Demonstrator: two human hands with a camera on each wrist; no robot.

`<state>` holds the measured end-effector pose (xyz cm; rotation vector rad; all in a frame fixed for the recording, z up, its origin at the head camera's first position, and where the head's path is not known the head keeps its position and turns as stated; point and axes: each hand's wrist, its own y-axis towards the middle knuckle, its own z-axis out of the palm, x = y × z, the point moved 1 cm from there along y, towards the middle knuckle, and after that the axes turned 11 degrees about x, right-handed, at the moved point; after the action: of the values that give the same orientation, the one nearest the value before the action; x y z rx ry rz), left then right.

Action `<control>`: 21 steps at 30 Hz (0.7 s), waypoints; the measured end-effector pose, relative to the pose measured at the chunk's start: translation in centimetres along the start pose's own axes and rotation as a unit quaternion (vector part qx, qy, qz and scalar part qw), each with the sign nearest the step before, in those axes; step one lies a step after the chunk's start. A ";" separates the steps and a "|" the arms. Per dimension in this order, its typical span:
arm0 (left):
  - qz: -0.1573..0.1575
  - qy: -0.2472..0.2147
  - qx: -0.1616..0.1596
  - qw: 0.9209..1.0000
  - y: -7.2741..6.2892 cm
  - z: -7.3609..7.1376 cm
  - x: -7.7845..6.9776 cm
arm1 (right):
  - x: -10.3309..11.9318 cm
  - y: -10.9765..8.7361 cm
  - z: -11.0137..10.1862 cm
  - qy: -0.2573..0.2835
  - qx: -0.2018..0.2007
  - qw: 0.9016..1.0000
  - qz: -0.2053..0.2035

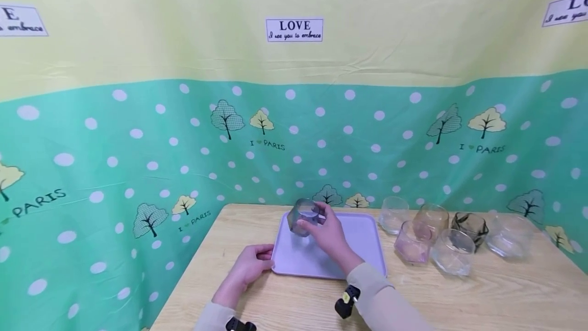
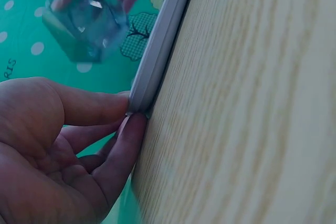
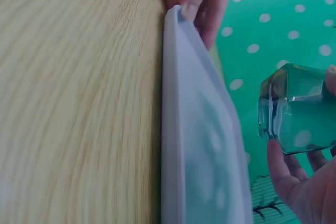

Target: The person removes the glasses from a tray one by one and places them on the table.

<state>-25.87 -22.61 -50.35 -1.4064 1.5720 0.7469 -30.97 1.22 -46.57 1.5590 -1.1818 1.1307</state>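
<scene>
A smoky grey-green faceted glass point(image 1: 303, 217) is in my right hand point(image 1: 328, 231), the thumb on one side and fingers on the other. In the right wrist view the glass point(image 3: 296, 108) hangs tilted above the pale lilac tray point(image 3: 202, 129), apart from it. My left hand point(image 1: 250, 267) pinches the near left corner of the tray point(image 1: 312, 264). The left wrist view has its thumb on top of the tray's rim point(image 2: 157, 45) and its fingers beneath.
Right of the tray stand several glasses: a clear one point(image 1: 393, 216), an amber one point(image 1: 434, 218), a pinkish one point(image 1: 412, 243), a clear faceted one point(image 1: 452, 253), a dark-patterned one point(image 1: 469, 229) and another clear one point(image 1: 507, 239). A polka-dot curtain point(image 1: 275, 178) hangs behind the wooden table point(image 1: 505, 295).
</scene>
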 end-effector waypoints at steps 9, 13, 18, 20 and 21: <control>0.006 0.007 -0.007 1.000 -0.2 -0.7 0.1 | 1.3 -3.1 -4.1 -0.002 0.001 1.000 -0.030; 0.005 0.012 -0.001 1.000 -0.1 -0.5 0.0 | 2.1 -4.2 -6.9 -0.014 0.002 0.999 -0.035; 0.008 0.007 0.004 1.000 0.0 -0.3 -0.1 | 3.2 -6.0 -10.6 -0.036 -0.006 0.999 -0.028; 0.009 0.002 0.004 1.000 0.0 -0.2 -0.1 | 3.6 -6.8 -12.0 -0.049 -0.011 0.998 -0.027; 0.010 0.002 0.004 1.000 -0.1 -0.2 -0.1 | 3.8 -7.2 -12.7 -0.056 -0.014 0.998 -0.027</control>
<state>-25.84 -22.75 -50.22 -1.3896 1.5925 0.7501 -25.44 14.03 -40.81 1.6406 -1.2162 0.9994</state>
